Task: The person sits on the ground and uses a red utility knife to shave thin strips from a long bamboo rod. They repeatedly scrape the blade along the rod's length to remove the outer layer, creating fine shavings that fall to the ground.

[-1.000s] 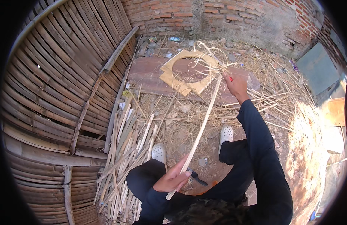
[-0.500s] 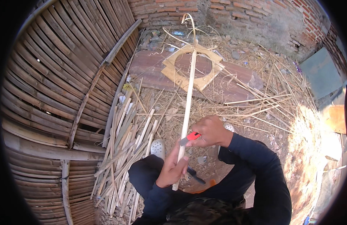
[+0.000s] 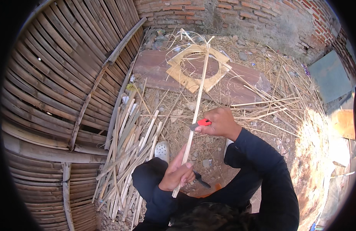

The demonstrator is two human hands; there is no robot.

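Nearest on my feed, the left hand (image 3: 177,175) is closed around the lower part of a bamboo strip (image 3: 200,94), the short butt end poking out below it. I see the strip's long axis run away from the body, leaning slightly right. Farther along, the right hand (image 3: 219,124) grips a red-handled knife (image 3: 204,122), blade against the strip, which passes just left of that hand. Beyond, the far end crosses above a holed wooden board (image 3: 181,79); whether they touch, I can't tell.
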